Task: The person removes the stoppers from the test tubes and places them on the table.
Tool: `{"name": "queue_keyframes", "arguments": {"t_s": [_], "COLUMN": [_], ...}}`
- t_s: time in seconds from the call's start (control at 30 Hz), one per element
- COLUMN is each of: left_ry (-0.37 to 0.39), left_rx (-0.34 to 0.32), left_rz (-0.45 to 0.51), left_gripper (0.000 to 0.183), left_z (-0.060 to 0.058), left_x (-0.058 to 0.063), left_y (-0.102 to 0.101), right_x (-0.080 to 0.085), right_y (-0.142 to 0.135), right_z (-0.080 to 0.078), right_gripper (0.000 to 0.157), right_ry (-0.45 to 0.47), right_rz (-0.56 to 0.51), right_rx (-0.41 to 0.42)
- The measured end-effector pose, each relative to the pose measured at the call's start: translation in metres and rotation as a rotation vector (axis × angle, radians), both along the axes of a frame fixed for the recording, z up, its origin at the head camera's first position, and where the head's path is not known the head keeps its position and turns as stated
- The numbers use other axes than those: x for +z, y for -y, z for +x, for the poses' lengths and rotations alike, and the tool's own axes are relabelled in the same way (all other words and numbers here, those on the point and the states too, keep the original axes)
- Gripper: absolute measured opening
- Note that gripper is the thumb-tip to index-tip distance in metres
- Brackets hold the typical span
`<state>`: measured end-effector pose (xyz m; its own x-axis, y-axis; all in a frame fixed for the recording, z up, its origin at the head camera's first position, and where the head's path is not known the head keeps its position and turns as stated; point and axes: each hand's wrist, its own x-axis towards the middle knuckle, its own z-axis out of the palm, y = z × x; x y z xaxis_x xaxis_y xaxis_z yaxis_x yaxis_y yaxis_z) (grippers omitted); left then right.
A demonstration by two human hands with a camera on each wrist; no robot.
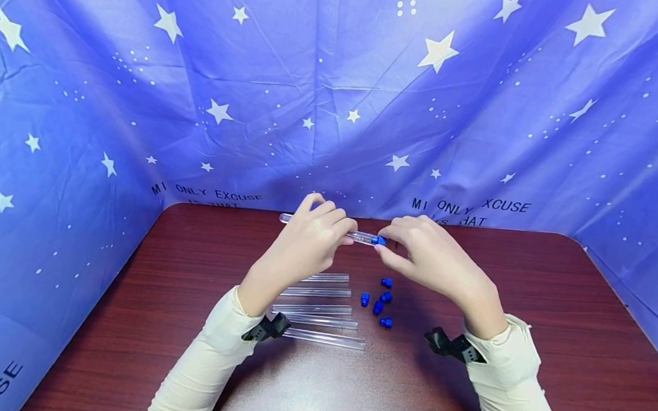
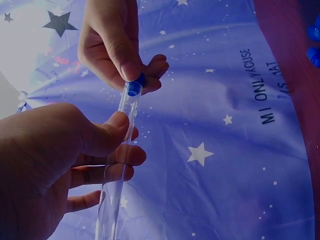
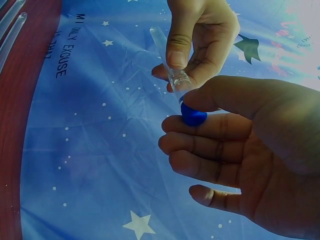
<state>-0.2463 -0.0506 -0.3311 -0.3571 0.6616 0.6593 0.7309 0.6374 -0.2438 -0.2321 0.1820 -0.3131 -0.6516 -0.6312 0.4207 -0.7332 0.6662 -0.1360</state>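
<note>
My left hand (image 1: 316, 234) grips a clear test tube (image 2: 113, 185) between thumb and fingers, above the far part of the table. At the tube's right-hand mouth sits a blue stopper (image 3: 194, 116), its narrow end inside the glass in the left wrist view. Thumb and index finger of my right hand (image 1: 433, 257) pinch the stopper's wide end. The tube lies nearly level in the head view, its rounded end pointing left past the left hand.
Several more clear test tubes (image 1: 321, 292) lie side by side on the dark red table (image 1: 136, 326), partly behind the left forearm. Right of their ends are several loose blue stoppers (image 1: 378, 308). A blue star-printed curtain (image 1: 291, 98) hangs round the table's back and sides.
</note>
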Motion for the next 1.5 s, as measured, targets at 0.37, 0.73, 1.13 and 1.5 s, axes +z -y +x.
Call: {"name": "queue_keyframes", "arguments": {"t_s": [0.37,0.73,1.13,1.5], "left_ry": [0.005,0.013,0.013,0.006], "left_rx": [0.006,0.02,0.023,0.018], "left_rz": [-0.008,-0.021,-0.028,-0.029], "left_gripper": [0.005,0.004,0.008,0.01], "left_z": [0.0,-0.0012,-0.0016,-0.0002], "left_x": [-0.0009,-0.0029,-0.004,-0.0008], "left_y": [-0.0003,-0.0014,-0.0017,-0.0007], "right_x": [-0.0004,-0.0005,-0.0008,0.0008], "right_y": [-0.0001,0.0007,0.0005,-0.0029], "right_z": [-0.0007,-0.0012,-0.0015,-0.0011], "right_gripper": [0.01,0.01,0.013,0.012], "right_ry": [0.001,0.002,-0.018,-0.044], "right_rz": [0.006,0.009,0.031,0.011], "right_rx": [-0.001,-0.003,-0.001,0.012]}}
